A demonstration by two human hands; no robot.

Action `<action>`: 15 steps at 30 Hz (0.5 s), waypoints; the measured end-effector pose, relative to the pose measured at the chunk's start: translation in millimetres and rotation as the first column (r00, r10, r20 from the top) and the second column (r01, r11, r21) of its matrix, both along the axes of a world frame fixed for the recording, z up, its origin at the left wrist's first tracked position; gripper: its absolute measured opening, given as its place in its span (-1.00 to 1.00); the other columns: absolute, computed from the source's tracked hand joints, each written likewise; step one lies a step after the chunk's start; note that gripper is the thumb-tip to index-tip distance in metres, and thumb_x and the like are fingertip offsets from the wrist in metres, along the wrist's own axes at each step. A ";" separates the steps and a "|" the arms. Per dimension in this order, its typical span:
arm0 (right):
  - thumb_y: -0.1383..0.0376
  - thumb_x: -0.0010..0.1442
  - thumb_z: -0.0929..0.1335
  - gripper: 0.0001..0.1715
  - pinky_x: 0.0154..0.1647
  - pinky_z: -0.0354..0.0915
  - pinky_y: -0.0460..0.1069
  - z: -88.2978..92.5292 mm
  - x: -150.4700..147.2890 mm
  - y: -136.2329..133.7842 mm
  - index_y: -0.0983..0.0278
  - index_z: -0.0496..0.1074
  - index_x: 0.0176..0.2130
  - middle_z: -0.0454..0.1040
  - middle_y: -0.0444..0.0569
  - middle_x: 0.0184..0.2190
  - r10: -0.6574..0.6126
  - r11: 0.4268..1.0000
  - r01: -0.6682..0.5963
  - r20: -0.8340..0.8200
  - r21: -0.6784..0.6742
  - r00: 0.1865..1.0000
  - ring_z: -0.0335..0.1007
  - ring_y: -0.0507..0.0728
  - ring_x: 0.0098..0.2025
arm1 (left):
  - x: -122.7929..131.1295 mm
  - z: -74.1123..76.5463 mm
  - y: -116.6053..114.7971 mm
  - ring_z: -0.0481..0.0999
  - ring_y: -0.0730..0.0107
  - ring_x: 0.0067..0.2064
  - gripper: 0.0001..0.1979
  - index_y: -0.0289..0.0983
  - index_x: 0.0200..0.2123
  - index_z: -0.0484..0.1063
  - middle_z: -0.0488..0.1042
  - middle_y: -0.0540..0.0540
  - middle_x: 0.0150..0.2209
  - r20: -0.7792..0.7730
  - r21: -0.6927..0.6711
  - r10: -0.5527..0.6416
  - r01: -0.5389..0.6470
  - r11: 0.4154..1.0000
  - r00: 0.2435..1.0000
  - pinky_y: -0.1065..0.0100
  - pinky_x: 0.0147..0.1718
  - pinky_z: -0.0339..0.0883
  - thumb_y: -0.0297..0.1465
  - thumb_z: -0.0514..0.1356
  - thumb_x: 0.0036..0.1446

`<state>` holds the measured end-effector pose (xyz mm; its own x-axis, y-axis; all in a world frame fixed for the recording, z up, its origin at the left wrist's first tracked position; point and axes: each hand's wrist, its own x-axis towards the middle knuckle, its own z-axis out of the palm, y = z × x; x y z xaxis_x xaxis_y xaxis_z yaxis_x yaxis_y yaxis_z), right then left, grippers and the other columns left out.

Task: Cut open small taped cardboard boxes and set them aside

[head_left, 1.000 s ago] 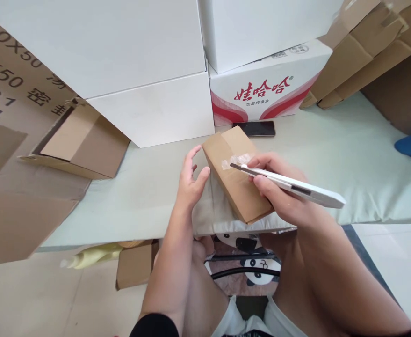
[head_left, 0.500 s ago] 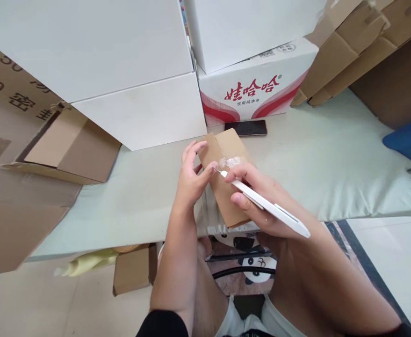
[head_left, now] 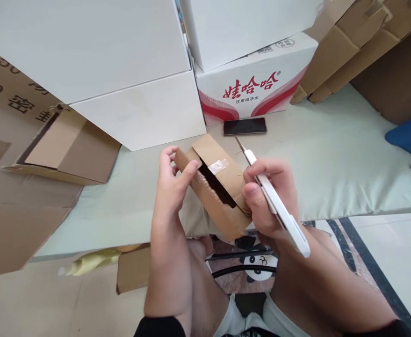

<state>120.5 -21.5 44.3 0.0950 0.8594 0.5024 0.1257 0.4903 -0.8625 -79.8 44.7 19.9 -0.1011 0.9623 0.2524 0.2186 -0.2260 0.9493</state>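
A small brown cardboard box (head_left: 210, 150) lies in front of me, one top flap (head_left: 210, 201) lifted to the left. A dark gap runs between that flap and the rest of the box. Clear tape (head_left: 218, 166) sticks to the top beside the gap. My left hand (head_left: 173, 178) grips the raised flap between thumb and fingers. In my right hand (head_left: 270, 194) is a white utility knife (head_left: 278, 208), its thin blade out and pointing up and away, clear of the cardboard. My right fingers are near the box's right side.
Behind the box lies a black phone (head_left: 245, 126), in front of a white and red carton (head_left: 254, 96). Large white boxes (head_left: 138, 117) stand at the back left. An opened brown carton (head_left: 89, 145) sits on the left, and a blue object (head_left: 408, 140) on the right of the pale cloth (head_left: 338, 173).
My left hand has pulled the box's flap up and leftward, opening a dark gap. My right hand has drawn the knife away from the tape, and its blade now points upward.
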 end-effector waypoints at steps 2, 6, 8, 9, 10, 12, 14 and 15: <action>0.21 0.35 0.33 -0.84 -0.41 0.27 0.01 0.0 -0.6 -0.5 0.08 0.29 -0.05 0.37 -0.16 -0.36 0.021 0.998 -0.021 0.012 0.063 1.000 0.29 0.03 -0.45 | 1.0 5.4 -1.7 0.49 0.35 -0.26 -0.43 -0.11 -0.04 0.26 0.34 -0.10 -0.04 0.116 -0.076 0.037 -0.029 0.997 0.993 0.30 -0.32 0.44 -0.02 0.41 0.03; 0.26 0.33 0.31 -0.82 -0.42 0.27 0.02 2.4 1.5 -2.3 0.06 0.27 -0.06 0.34 -0.17 -0.38 0.012 0.993 -0.011 -0.003 0.116 1.000 0.25 0.03 -0.48 | -0.3 14.7 -0.5 0.44 0.39 -0.31 -0.52 -0.12 -0.20 0.17 0.35 -0.05 -0.11 0.355 -0.161 0.104 -0.049 0.986 0.929 0.34 -0.40 0.36 -0.33 0.38 -0.12; 0.22 0.31 0.29 -0.85 -0.46 0.25 0.03 4.9 5.2 -0.6 0.08 0.24 -0.09 0.31 -0.15 -0.40 -0.109 0.988 0.113 -0.044 0.105 0.993 0.22 0.04 -0.51 | -6.1 16.5 1.6 0.42 0.38 -0.31 -0.57 -0.14 -0.28 0.15 0.36 -0.02 -0.18 0.472 -0.164 0.156 -0.087 0.983 0.868 0.33 -0.37 0.37 -0.45 0.28 -0.25; 0.20 0.30 0.29 -0.85 -0.49 0.23 0.02 5.6 8.1 2.1 0.08 0.22 -0.11 0.29 -0.16 -0.42 -0.192 0.977 0.197 -0.070 0.085 0.979 0.20 0.04 -0.53 | -10.7 16.4 2.5 0.41 0.38 -0.31 -0.58 -0.15 -0.31 0.15 0.35 -0.01 -0.24 0.521 -0.162 0.172 -0.102 0.982 0.836 0.32 -0.34 0.38 -0.47 0.23 -0.30; 0.20 0.28 0.28 -0.84 -0.51 0.21 0.02 5.2 11.5 6.2 0.09 0.20 -0.13 0.27 -0.17 -0.43 -0.271 0.960 0.276 -0.093 0.051 0.958 0.19 0.04 -0.55 | -16.2 15.6 3.3 0.41 0.36 -0.31 -0.60 -0.16 -0.33 0.16 0.34 0.00 -0.28 0.565 -0.164 0.180 -0.104 0.981 0.805 0.29 -0.32 0.39 -0.48 0.20 -0.33; 0.21 0.25 0.27 -0.82 -0.51 0.21 0.00 0.1 19.0 18.5 0.09 0.16 -0.14 0.22 -0.20 -0.45 -0.376 0.926 0.375 -0.133 -0.030 0.917 0.19 0.03 -0.56 | -29.4 11.9 4.5 0.43 0.31 -0.30 -0.63 -0.16 -0.35 0.18 0.34 0.00 -0.32 0.642 -0.188 0.180 -0.075 0.979 0.745 0.22 -0.27 0.42 -0.46 0.17 -0.35; 0.20 0.22 0.28 -0.77 -0.45 0.27 -0.01 -10.5 25.8 33.0 0.09 0.14 -0.12 0.23 -0.23 -0.44 -0.385 0.920 0.364 -0.160 -0.144 0.909 0.27 0.03 -0.53 | -43.2 5.5 5.8 0.47 0.26 -0.28 -0.66 -0.16 -0.36 0.22 0.37 0.00 -0.34 0.698 -0.228 0.185 -0.030 0.973 0.692 0.15 -0.23 0.45 -0.44 0.17 -0.34; 0.18 0.20 0.28 -0.74 -0.42 0.30 -0.02 -16.5 28.2 39.5 0.09 0.13 -0.12 0.26 -0.23 -0.42 -0.350 0.924 0.310 -0.175 -0.223 0.920 0.32 0.03 -0.50 | -49.4 1.4 6.8 0.48 0.24 -0.25 -0.68 -0.16 -0.36 0.24 0.38 -0.01 -0.35 0.712 -0.234 0.182 -0.016 0.972 0.678 0.12 -0.19 0.46 -0.43 0.17 -0.32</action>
